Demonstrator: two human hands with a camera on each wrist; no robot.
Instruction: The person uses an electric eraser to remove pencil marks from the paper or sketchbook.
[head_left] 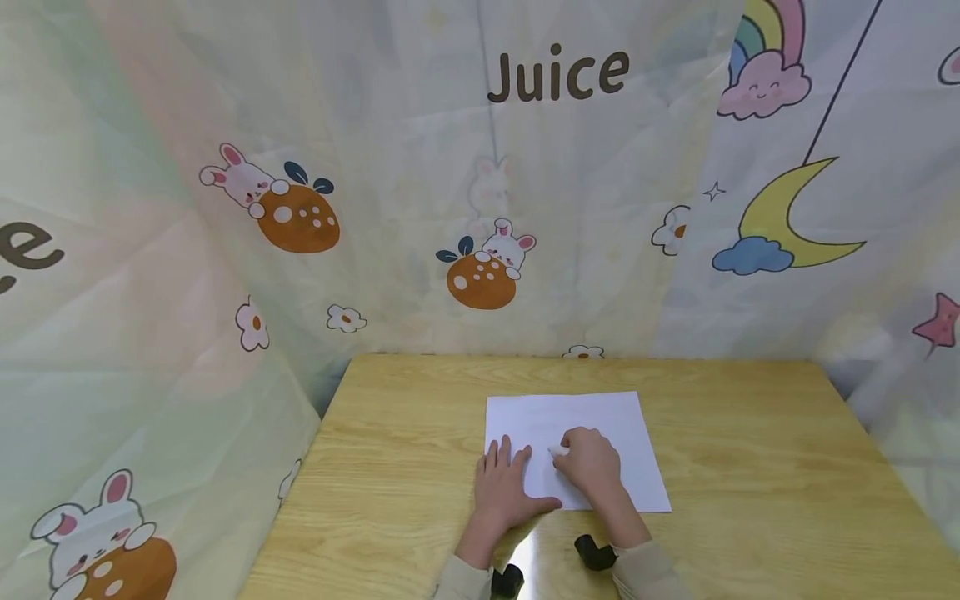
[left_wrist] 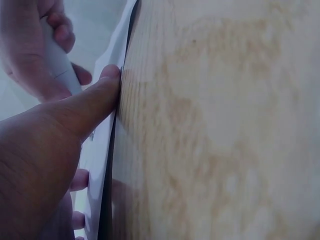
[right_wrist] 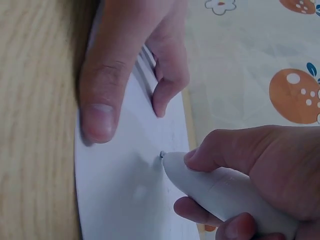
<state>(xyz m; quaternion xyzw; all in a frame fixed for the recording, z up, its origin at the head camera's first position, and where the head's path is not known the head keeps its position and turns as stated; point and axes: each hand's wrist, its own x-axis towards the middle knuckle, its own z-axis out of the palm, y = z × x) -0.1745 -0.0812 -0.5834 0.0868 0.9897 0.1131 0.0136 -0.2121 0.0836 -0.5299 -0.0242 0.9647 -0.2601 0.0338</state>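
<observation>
A white sheet of paper (head_left: 618, 417) lies on the wooden table. My left hand (head_left: 506, 492) rests on its lower left part with fingers spread, the thumb along the near edge. In the right wrist view, that thumb (right_wrist: 100, 120) presses flat on the paper. My right hand (head_left: 592, 465) grips a thick white pen-shaped tool (right_wrist: 215, 187), tapered to a small dark tip. The tip is right at the paper's surface, to the right of the left fingers. Fingers wrap the tool's body, which also shows in the left wrist view. Faint marks run on the sheet near the tip.
The wooden table (head_left: 405, 467) extends to both sides of the paper. Behind it hangs a printed cloth (head_left: 405, 275) with rabbits, fruit and a moon. Black bands or mounts (head_left: 595, 552) sit at both wrists, near the light sleeves (head_left: 647, 571).
</observation>
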